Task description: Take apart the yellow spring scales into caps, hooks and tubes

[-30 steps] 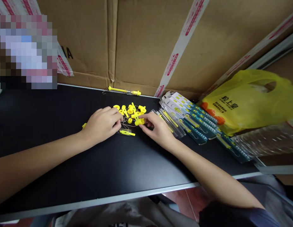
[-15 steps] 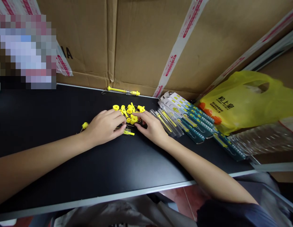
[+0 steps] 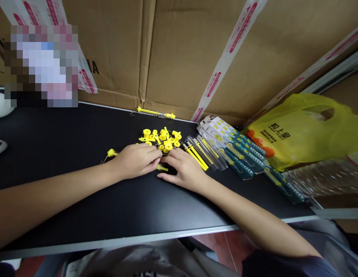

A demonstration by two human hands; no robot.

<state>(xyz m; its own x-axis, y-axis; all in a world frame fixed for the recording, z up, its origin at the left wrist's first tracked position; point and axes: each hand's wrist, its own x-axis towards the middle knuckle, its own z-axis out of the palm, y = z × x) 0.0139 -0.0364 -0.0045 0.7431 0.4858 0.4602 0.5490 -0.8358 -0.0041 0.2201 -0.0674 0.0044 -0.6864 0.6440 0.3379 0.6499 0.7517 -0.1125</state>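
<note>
My left hand (image 3: 140,161) is closed at the near left side of a pile of small yellow plastic parts (image 3: 167,146); what its fingers pinch is hidden. A yellow piece (image 3: 162,168) pokes out between the two hands. My right hand (image 3: 181,167) lies just right of it, thumb and fingers apart, with nothing visible in its grasp. Beyond my left wrist a yellow-capped piece with a wire hook (image 3: 112,153) rests on the black table. Several clear tubes with yellow strips (image 3: 202,152) lie right of the pile.
Printed boxes (image 3: 239,150) are stacked at the right, beside a yellow plastic bag (image 3: 306,130). An assembled yellow hooked tube (image 3: 156,113) lies along the table's back edge. Cardboard (image 3: 173,57) stands behind. A white rounded object (image 3: 2,104) sits at far left.
My right hand has left the yellow pile and come nearer to me, beside the piece at my left hand. The camera view has shifted slightly, and more yellow parts show.
</note>
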